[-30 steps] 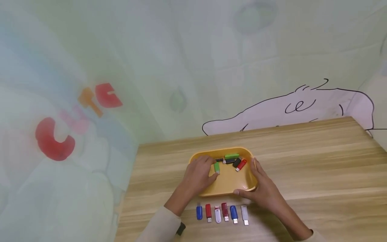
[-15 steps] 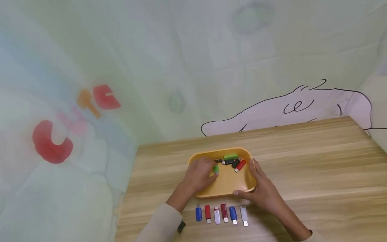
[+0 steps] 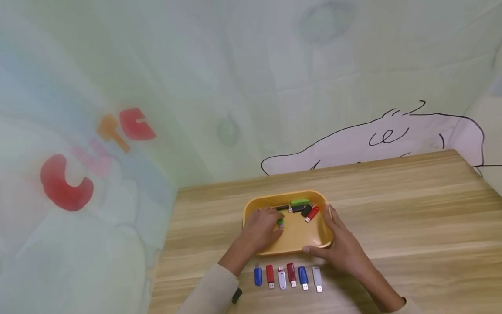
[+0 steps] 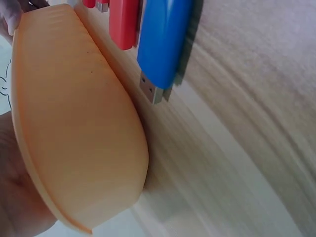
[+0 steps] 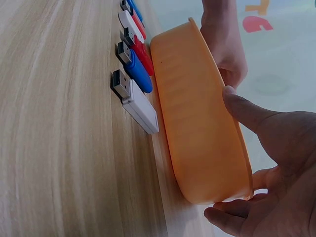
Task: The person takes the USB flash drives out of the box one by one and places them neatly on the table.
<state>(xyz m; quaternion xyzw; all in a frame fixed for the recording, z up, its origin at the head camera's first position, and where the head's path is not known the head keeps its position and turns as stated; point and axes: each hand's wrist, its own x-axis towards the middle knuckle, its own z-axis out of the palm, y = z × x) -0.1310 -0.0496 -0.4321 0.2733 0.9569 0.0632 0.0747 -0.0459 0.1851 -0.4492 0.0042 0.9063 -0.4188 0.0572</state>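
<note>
A yellow plastic tray point(image 3: 302, 242) stands on the wooden table. My left hand point(image 3: 259, 229) reaches over its left part, fingers bent down at a green USB stick point(image 3: 280, 223). That stick shows between index finger and thumb, partly covered; the wrist views hide it behind the tray wall. My right hand point(image 3: 345, 246) grips the tray's right end. In the right wrist view its thumb lies on the near rim and the fingers curl round the end. Inside, towards the back, lie another green stick point(image 3: 300, 203), a red one point(image 3: 312, 214) and several black ones point(image 3: 307, 211).
Several USB sticks lie in a row in front of the tray: a blue one point(image 3: 258, 276) at the left end, a silver one point(image 3: 317, 279) at the right. A black object point(image 3: 236, 295) shows beside the left sleeve. Wooden tabletop point(image 3: 408, 200) extends right; a printed curtain hangs behind.
My left hand shifts slightly towards the near side, and its fingers cover more of the green USB stick. More of a black stick behind shows. The right hand keeps its grip on the tray.
</note>
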